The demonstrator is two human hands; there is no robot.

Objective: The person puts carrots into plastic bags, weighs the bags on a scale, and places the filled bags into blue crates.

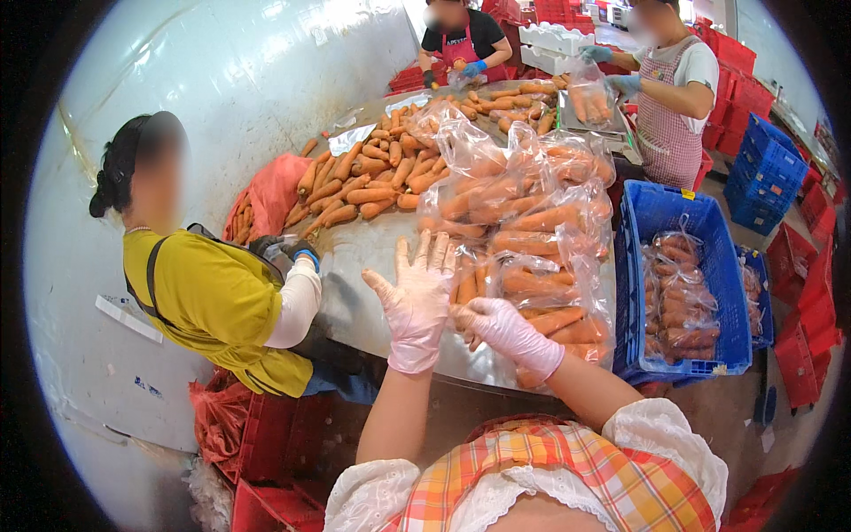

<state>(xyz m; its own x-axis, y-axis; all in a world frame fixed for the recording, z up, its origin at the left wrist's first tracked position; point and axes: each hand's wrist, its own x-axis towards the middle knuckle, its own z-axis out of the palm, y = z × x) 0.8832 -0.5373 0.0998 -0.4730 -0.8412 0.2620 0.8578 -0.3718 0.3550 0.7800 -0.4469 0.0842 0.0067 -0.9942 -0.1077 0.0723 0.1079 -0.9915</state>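
My left hand, in a thin whitish glove, is raised above the metal table with its fingers spread. Its palm faces me and holds nothing. Beside it, my gloved right hand has curled fingers at the near left edge of the bagged carrots. Whether those fingers grip anything is unclear. The clear plastic bags of carrots lie in a stack of rows on the table's right side. Loose carrots are heaped farther back on the metal tabletop.
A blue plastic crate holding bagged carrots stands right of the table. At left, a person in a yellow top handles clear plastic. Across the table, one co-worker holds a bag of carrots over a scale. Red crates stand below left.
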